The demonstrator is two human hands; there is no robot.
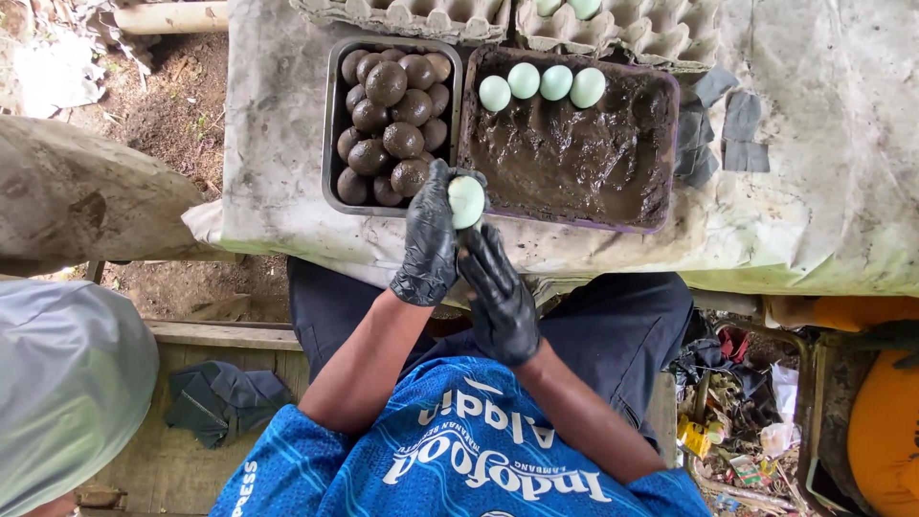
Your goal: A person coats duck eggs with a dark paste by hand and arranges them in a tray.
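Head view: one camera, looking down.
Egg (466,201): pale green, long axis roughly upright in frame, held over the worktop (823,191) edge.
Left hand (428,239): black glove, grip clamped on the egg's left side.
Right hand (498,292): gloved fingers touch the egg from below.
Metal tray (331,124): mud-coated eggs, just behind.
Mud tray (574,158): four clean eggs (541,84) at far end.
Egg cartons (613,33): beyond both trays.
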